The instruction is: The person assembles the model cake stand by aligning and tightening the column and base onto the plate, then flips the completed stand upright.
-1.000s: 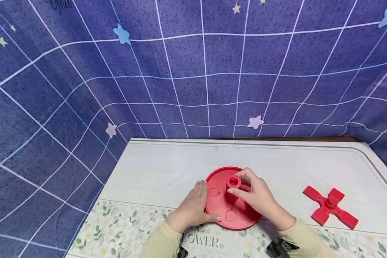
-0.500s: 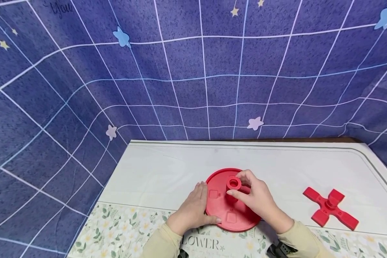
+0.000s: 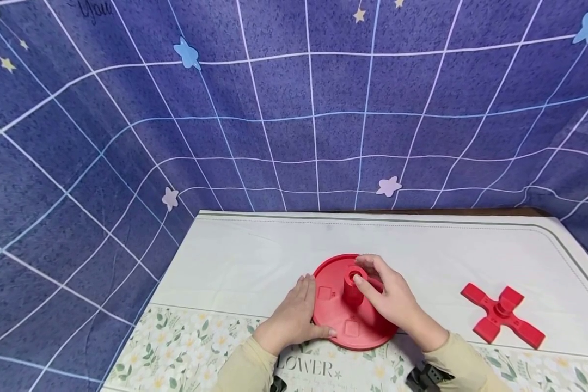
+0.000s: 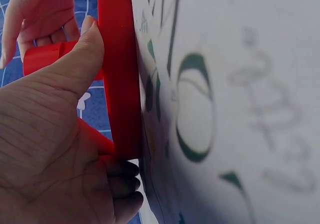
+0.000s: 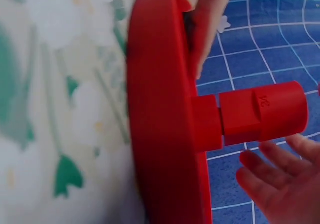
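Observation:
A red round base (image 3: 330,313) with a raised rim and square recesses lies flat on the table. My left hand (image 3: 294,313) holds its left side, fingers along the rim and thumb over the near edge. From the middle of the base rises a red hollow cylinder (image 3: 353,294). In the right wrist view this cylinder (image 5: 280,111) sits on a short post, with a narrow groove between them and a marking on its side. My right hand (image 3: 392,296) is around its right side, thumb over the top opening. The right fingers (image 5: 270,171) are spread loosely beside the cylinder.
A red cross-shaped piece (image 3: 503,308) with a central peg lies on the table to the right. The cloth (image 3: 255,245) is white with a floral, lettered band in front. A blue grid-patterned curtain (image 3: 284,130) hangs behind and to the left.
My right thumb has moved from the cylinder's near side to over its top opening, and the grip has loosened. The left hand and base have stayed in place.

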A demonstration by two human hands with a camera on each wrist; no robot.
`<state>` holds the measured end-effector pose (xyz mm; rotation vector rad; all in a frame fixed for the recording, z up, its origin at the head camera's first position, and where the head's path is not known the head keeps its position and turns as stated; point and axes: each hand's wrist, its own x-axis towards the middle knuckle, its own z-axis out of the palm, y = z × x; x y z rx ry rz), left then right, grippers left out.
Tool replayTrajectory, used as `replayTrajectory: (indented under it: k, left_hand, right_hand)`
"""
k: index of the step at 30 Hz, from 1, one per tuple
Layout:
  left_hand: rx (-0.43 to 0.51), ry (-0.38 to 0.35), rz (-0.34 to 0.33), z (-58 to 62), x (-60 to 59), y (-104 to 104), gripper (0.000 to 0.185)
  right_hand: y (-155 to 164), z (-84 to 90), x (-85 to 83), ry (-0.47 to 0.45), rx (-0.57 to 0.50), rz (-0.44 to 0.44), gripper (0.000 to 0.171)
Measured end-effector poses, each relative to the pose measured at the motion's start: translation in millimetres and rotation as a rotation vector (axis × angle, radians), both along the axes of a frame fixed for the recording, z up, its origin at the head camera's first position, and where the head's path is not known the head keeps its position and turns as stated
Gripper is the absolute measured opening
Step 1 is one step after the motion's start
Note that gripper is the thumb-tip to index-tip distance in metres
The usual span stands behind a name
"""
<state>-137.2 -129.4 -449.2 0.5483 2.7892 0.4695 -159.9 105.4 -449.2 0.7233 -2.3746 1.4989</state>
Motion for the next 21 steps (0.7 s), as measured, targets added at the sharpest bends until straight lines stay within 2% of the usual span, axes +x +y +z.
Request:
replayTrajectory:
  k: [6, 9, 21]
  left_hand:
    - [-0.005, 0.007, -0.008, -0.3, -0.8, -0.5, 0.117]
    - [-0.003, 0.005, -0.006, -0.2, -0.6, -0.5, 0.117]
    - [0.004, 0.0, -0.003, 0.5, 0.0, 0.1, 0.117]
  right_hand:
    - [1.0, 4.3, -2.0, -0.028, -0.067, 0.187, 0.048]
    - [1.5, 5.0, -3.3, -0.046, -0.072, 0.241, 0.049]
    - [3.7, 3.0, -4.6, -0.15, -0.046, 0.193, 0.037]
